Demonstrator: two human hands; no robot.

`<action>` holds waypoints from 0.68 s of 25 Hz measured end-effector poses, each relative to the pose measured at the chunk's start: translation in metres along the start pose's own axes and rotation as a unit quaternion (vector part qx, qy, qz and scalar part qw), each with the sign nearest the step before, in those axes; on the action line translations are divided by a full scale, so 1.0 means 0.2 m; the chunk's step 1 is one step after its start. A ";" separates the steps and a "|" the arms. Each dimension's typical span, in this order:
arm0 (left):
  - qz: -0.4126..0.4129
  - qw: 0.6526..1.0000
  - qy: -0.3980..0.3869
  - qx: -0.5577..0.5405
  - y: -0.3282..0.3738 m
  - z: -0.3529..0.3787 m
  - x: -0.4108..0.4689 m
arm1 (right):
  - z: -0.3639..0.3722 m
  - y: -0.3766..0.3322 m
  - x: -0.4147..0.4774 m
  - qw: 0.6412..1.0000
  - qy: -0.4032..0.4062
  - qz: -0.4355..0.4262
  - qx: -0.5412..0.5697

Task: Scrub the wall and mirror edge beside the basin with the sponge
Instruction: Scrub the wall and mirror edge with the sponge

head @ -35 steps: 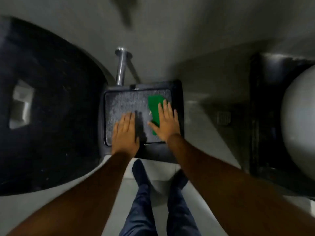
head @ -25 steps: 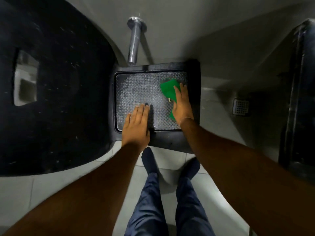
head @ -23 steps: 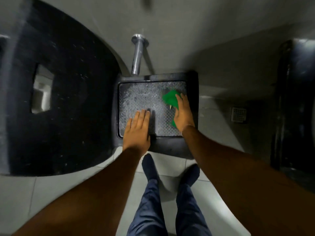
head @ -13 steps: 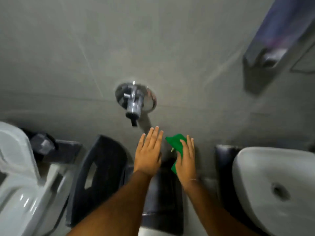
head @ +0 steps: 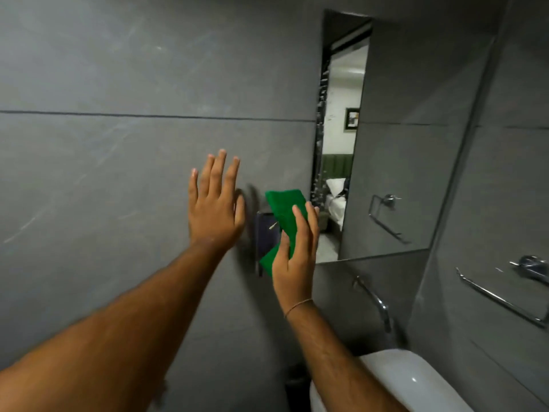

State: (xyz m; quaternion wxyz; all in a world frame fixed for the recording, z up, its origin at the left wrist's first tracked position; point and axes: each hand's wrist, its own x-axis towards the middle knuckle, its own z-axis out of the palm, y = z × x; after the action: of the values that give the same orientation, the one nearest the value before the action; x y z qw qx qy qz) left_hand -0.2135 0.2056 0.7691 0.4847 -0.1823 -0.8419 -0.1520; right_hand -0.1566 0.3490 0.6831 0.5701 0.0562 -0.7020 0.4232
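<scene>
**Green Sponge Held Up by the Mirror**

While the right hand (head: 292,257) squeezed the flat green sponge (head: 283,221) near the tall mirror's (head: 386,144) left edge, the left hand (head: 215,206) was spread open by the grey tiled wall (head: 118,173). The white basin (head: 416,382) sat below.

2 hands (head: 215,209), 1 sponge (head: 285,214), 1 mirror (head: 401,144), 1 basin (head: 416,382), 1 tap (head: 375,301).

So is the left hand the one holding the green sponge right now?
No, the left hand is open and empty with fingers spread toward the wall, while the right hand grips the green sponge.
</scene>
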 end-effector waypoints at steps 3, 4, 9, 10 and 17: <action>0.014 1.000 0.009 0.000 0.21 0.09 0.35 | -0.10 0.19 0.27 0.998 0.058 0.019 0.021; 0.019 1.000 0.006 0.006 0.27 0.14 0.47 | -0.10 0.27 0.38 0.997 0.074 0.023 0.025; 0.086 0.994 0.037 0.058 0.37 0.33 0.84 | 0.01 0.61 0.74 0.986 -0.016 -0.041 -0.158; 0.093 0.991 0.062 0.069 0.37 0.37 0.86 | 0.04 0.68 0.74 0.972 -0.032 -0.066 -0.221; 0.095 0.974 0.165 0.125 0.33 0.54 0.89 | 0.04 1.26 0.10 0.942 -0.054 -0.123 -0.306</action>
State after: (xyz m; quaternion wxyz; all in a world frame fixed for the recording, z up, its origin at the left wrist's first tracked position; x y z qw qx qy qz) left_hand -0.3477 0.3385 0.8766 0.6481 -0.1715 -0.7415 -0.0265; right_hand -0.3114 0.5111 0.5657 0.5685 -0.0123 -0.8151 0.1108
